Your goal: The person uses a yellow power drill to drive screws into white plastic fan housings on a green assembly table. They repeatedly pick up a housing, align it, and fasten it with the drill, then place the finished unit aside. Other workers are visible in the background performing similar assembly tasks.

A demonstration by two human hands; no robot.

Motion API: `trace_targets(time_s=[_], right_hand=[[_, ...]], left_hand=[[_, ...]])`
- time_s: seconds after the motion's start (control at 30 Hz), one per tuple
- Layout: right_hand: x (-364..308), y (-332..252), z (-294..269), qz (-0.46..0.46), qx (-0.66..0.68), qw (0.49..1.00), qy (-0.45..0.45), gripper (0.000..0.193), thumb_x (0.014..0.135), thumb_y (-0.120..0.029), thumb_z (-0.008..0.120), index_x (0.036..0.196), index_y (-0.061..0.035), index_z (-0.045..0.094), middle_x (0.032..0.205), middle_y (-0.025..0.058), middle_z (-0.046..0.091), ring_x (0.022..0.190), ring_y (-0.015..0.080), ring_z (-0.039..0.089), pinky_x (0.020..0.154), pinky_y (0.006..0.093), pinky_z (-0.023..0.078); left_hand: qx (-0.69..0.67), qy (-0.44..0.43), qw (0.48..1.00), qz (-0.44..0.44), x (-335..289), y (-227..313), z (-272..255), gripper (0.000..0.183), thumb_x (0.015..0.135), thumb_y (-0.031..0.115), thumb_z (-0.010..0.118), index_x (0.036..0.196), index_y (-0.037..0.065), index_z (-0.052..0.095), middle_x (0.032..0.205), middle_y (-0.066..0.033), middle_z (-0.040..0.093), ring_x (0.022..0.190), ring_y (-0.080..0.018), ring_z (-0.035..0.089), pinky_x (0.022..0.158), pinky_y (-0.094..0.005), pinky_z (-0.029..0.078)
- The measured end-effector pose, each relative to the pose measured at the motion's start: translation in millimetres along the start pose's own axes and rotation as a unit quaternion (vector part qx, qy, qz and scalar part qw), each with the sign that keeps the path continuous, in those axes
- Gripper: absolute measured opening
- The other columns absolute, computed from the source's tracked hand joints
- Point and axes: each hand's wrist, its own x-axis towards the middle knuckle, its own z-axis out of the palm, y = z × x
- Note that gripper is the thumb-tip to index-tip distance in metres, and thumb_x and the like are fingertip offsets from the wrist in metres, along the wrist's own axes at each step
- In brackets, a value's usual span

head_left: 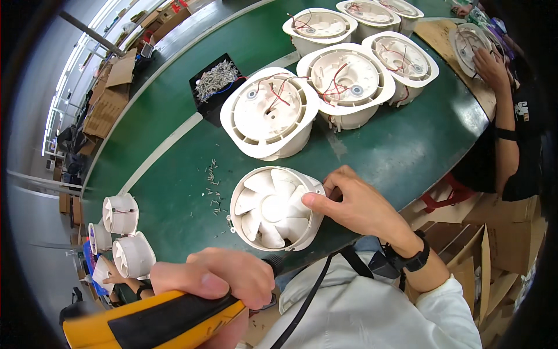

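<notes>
A white round fan [270, 208] with several blades lies face up on the green table in front of me. My right hand [354, 200] grips the right side of its housing, the thumb on the rim and the fingers around the outside. At the lower left, close to the camera, my left hand [224, 276] is wrapped round a yellow-and-black power tool [157, 320]; its working end cannot be made out. Small loose screws [214, 189] lie scattered on the table left of the fan.
Several white fan housings with red wires [270, 110] stand beyond the fan. Next to them is a black bin of screws [216, 80]. More white fan units [132, 256] sit at the left, near another person's hand. At the right a co-worker's hand [491, 68] touches a white housing. Cardboard boxes [500, 232] stand below.
</notes>
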Motion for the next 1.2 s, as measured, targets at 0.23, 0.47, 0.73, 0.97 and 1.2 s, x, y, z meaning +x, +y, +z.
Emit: trace_targets(time_s=[0.23,0.47,0.73,0.97,1.2], right_hand=[[-1,-1,1,-0.007,-0.007,1.000,-0.002,0.071,0.077,-0.066,0.058,0.078,0.0051,0.059,0.093,0.0210,0.054,0.076,0.0336,0.059,0.071,0.0389,0.048],[0,1,4,-0.024,-0.001,1.000,0.011,0.070,0.077,-0.065,0.059,0.076,0.0051,0.058,0.091,0.0233,0.055,0.076,0.0336,0.059,0.071,0.0393,0.047],[-3,-6,5,-0.067,0.028,0.995,0.070,0.067,0.076,-0.060,0.064,0.077,0.0067,0.057,0.087,0.0249,0.059,0.076,0.0303,0.059,0.072,0.0364,0.048],[8,-6,5,-0.013,0.105,0.994,0.024,0.081,0.074,-0.060,0.067,0.103,0.0140,0.051,0.102,0.0292,0.059,0.091,0.0289,0.061,0.079,0.0323,0.048],[17,-13,11,-0.002,0.167,0.985,-0.044,0.116,0.072,-0.057,0.070,0.136,0.0193,0.011,0.112,0.0311,0.055,0.101,0.0292,0.059,0.083,0.0310,0.048]], left_hand=[[0.016,-0.042,0.999,0.013,3,-5,4,0.069,0.075,0.068,0.058,0.097,0.007,0.037,0.061,-0.0102,0.055,0.045,-0.0216,0.053,0.042,-0.0335,0.047],[0.005,0.030,0.999,0.045,-3,-7,13,0.073,0.077,0.072,0.051,0.102,0.004,0.037,0.062,-0.0116,0.054,0.044,-0.0214,0.051,0.039,-0.0326,0.045],[0.122,0.118,0.978,0.123,-11,39,-19,0.070,0.083,0.068,0.047,0.109,0.003,0.037,0.057,-0.0076,0.046,0.040,-0.0175,0.044,0.036,-0.0273,0.037],[0.081,0.105,0.984,0.117,-38,30,-54,0.078,0.080,0.070,0.049,0.113,0.002,0.034,0.068,-0.0130,0.054,0.047,-0.0229,0.050,0.044,-0.0341,0.042],[0.064,0.147,0.981,0.111,-49,25,-68,0.078,0.079,0.074,0.045,0.111,0.003,0.035,0.066,-0.0111,0.053,0.047,-0.0221,0.049,0.045,-0.0343,0.042]])
